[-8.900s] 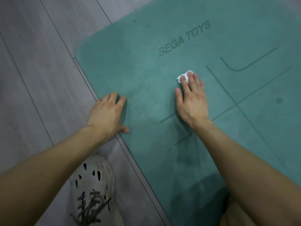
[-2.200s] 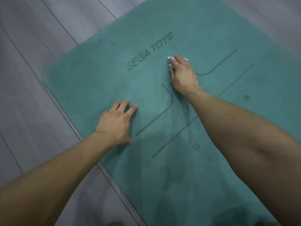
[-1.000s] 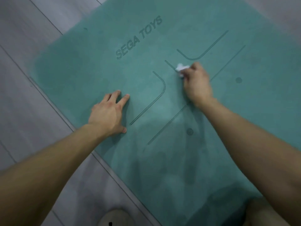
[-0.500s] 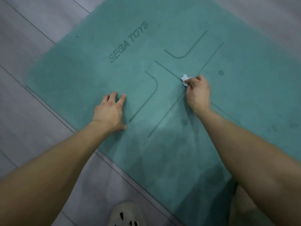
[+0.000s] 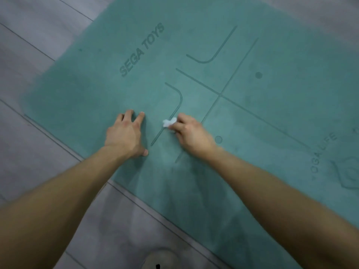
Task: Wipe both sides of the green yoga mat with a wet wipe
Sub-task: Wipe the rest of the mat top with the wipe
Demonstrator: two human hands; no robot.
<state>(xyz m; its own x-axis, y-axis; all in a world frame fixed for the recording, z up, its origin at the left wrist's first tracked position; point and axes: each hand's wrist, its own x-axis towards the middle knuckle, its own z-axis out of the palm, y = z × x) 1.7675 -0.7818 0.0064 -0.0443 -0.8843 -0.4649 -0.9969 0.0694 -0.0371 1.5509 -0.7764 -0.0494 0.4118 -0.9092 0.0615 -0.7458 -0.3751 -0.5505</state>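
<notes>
**Wipe pressed to the mat's printed face, close to its near edge**

Nearest the camera, the toe of a pale shoe (image 5: pixel 162 259) shows on the grey plank floor (image 5: pixel 29 162), just off the near long edge of the green yoga mat (image 5: pixel 281 123). The mat lies flat on the floor, running diagonally, printed side up. Both bare forearms reach across that near edge onto the mat.

The left hand (image 5: pixel 124 136) lies palm down on the mat a little way in from the edge. Its grip is open, with fingers straight and slightly spread, and it holds nothing. Just beside it along the mat, the right hand (image 5: pixel 192 135) has its grip closed round a small crumpled white wet wipe (image 5: pixel 169 122). The wipe sticks out past the curled fingers and touches the mat on a curved line (image 5: pixel 181 97) printed there.

Beyond the hands, toward the mat's middle, is a cross of lines (image 5: pixel 219 95), with a dot (image 5: pixel 258 75) past it. The SEGA TOYS lettering (image 5: pixel 141 50) sits nearer the mat's short end.
</notes>
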